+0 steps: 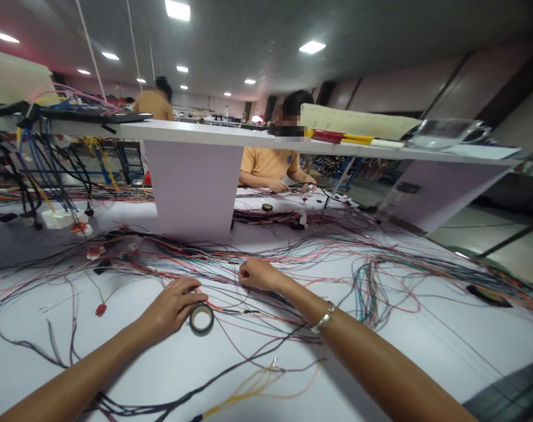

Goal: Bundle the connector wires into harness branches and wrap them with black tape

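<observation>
My left hand [175,306] is closed over thin orange and red wires [224,309], with its thumb and forefinger coming together around them. Just beside its fingertips a roll of dark tape [202,319] lies on the white tabletop. To the right, my right hand [260,274] is curled into a fist at the long wire bundle [222,258]. Its fingers hide whatever they grip. Below both hands, a black cable [213,384] and a group of yellow wires [253,387] with bare metal terminals [275,364] lie on the table.
A raised white shelf [196,132] on an upright panel [193,187] crosses behind the wires. White connectors [64,218] hang at the left. A teal wire bunch [367,287] and another tape roll [488,295] lie rightward. A co-worker [270,167] handles wires beyond the shelf.
</observation>
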Demonstrator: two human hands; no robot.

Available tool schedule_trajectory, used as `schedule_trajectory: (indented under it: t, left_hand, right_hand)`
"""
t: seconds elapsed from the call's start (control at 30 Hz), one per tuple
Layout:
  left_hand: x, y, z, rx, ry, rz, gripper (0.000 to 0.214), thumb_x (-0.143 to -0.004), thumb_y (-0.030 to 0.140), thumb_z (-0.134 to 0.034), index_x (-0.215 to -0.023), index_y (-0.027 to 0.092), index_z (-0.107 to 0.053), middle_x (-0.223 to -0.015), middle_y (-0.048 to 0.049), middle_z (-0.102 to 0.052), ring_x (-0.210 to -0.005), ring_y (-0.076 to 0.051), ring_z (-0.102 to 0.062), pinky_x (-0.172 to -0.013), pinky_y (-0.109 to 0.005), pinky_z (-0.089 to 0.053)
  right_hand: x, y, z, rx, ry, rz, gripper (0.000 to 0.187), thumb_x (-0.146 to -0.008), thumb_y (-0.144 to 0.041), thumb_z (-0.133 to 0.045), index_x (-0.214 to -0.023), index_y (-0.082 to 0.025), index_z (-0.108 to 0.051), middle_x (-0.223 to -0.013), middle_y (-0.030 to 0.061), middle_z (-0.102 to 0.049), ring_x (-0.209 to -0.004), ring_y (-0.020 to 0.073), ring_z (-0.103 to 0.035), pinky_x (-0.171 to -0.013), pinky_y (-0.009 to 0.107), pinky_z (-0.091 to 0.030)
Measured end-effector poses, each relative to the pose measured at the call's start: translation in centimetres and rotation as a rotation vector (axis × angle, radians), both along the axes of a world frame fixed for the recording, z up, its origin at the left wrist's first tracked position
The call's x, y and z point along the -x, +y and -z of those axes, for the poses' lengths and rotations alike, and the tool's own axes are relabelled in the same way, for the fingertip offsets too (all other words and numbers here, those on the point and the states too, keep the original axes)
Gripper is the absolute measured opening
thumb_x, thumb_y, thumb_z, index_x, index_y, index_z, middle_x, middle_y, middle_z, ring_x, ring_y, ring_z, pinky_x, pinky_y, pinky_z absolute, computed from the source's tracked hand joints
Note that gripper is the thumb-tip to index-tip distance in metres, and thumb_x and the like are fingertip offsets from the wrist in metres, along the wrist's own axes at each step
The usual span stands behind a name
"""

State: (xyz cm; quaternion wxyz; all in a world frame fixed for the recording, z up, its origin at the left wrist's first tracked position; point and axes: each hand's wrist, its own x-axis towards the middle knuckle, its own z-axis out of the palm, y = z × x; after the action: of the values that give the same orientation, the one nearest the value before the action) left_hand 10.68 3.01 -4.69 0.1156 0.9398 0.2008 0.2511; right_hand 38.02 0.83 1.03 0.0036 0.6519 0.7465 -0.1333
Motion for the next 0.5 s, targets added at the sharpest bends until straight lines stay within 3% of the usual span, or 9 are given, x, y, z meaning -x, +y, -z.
schedule_trajectory:
  t: [0.13,0.27,0.5]
  left_hand:
    - [0.0,-0.4,-0.2,-0.038,-0.009,-0.014,0.033,-0.089,0.017,-0.047,-0.116,0.027,-0.062,-0.117,-0.0101,-0.059,-0.106,-0.024,-0.053,-0.090,-0.043,-0.044]
    - [0.1,-0.7,-0.3,-0.068,-0.008,-0.024,0.030,-0.088,0.017,-0.048,-0.113,0.023,-0.063,-0.110,-0.0108,-0.060,-0.100,-0.024,-0.054,-0.085,-0.041,-0.045]
    - [0.0,-0.7,-0.4,-0.078,0.009,-0.029,0.029,-0.088,0.017,-0.048,-0.112,0.023,-0.063,-0.107,-0.0107,-0.059,-0.096,-0.023,-0.053,-0.082,-0.039,-0.045]
  right_hand:
    - [-0.4,-0.3,-0.5,-0.128,0.021,0.041,0.010,-0.082,-0.021,-0.057,-0.077,-0.016,-0.064,-0.076,0.0036,-0.066,-0.068,0.0143,-0.058,-0.061,0.024,-0.039]
    - [-1.4,-0.7,-1.0,-0.231,0.062,0.062,0.017,-0.081,-0.014,-0.050,-0.091,-0.018,-0.063,-0.080,0.0030,-0.066,-0.069,0.0138,-0.057,-0.061,0.022,-0.034]
    - [0.1,-1.6,-0.6,-0.276,0.081,-0.048,0.020,-0.079,-0.009,-0.052,-0.089,-0.019,-0.066,-0.102,0.0064,-0.062,-0.088,0.0161,-0.056,-0.071,0.022,-0.036]
